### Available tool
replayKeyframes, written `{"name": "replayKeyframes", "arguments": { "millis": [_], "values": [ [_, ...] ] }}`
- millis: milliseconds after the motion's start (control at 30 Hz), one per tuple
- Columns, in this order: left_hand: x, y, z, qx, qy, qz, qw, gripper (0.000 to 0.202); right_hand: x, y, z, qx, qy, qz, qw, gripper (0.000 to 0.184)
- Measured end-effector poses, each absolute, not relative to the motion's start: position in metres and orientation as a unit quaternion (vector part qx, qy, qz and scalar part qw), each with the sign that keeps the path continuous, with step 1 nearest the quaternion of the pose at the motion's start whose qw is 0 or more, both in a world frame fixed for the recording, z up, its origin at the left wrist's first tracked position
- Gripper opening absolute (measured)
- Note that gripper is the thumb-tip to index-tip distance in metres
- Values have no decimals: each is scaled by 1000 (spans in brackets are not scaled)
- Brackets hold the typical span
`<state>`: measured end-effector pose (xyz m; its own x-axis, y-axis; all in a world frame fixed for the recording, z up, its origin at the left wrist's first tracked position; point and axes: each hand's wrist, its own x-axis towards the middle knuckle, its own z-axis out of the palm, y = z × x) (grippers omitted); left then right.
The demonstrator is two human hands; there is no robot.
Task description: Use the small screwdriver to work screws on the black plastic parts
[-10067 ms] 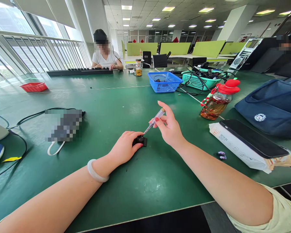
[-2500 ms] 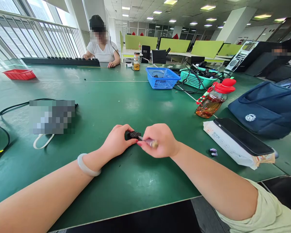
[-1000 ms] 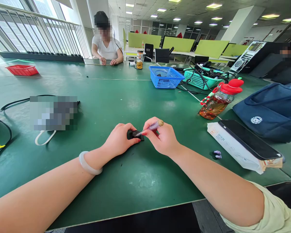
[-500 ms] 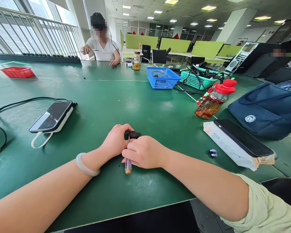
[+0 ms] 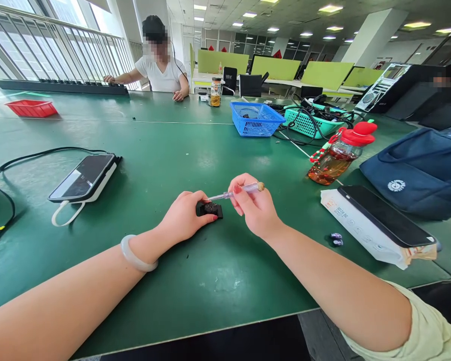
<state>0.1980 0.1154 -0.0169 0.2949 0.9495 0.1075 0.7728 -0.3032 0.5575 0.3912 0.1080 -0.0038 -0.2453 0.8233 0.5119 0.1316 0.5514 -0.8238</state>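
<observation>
My left hand [image 5: 186,215] grips a small black part [image 5: 213,210] against the green table, thumb on its near side and fingers on the far side. What the part is cannot be made out. In my right hand [image 5: 253,205] is a screwdriver [image 5: 252,188] with a clear purplish handle and a tan end. Its thin metal shaft points left, nearly level, and the tip is at the far edge of the black part, by my left fingers. Whether the tip touches the part is unclear.
A phone on a white case [image 5: 86,175] lies left with cables. To the right are a wrapped pack [image 5: 364,228] bearing a black phone [image 5: 387,215], a red-lidded bottle [image 5: 334,160] and a blue bag [image 5: 417,170]. Baskets [image 5: 257,125] stand farther back. A person [image 5: 161,75] sits opposite.
My right hand has moved right and away from me, swinging the screwdriver from pointing away from me to lying crosswise. More of the black part shows now. The person opposite has reached an arm outward, to the left.
</observation>
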Motion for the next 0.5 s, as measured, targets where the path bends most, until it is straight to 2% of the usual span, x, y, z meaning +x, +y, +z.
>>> {"name": "replayKeyframes", "arguments": {
  "millis": [167,500],
  "values": [
    [199,115,-16,780,552,213,204,27,387,96,3,-323,-774,246,487,29],
    [200,115,-15,777,552,212,215,21,385,92,7,-325,-818,156,449,20]
  ]
}}
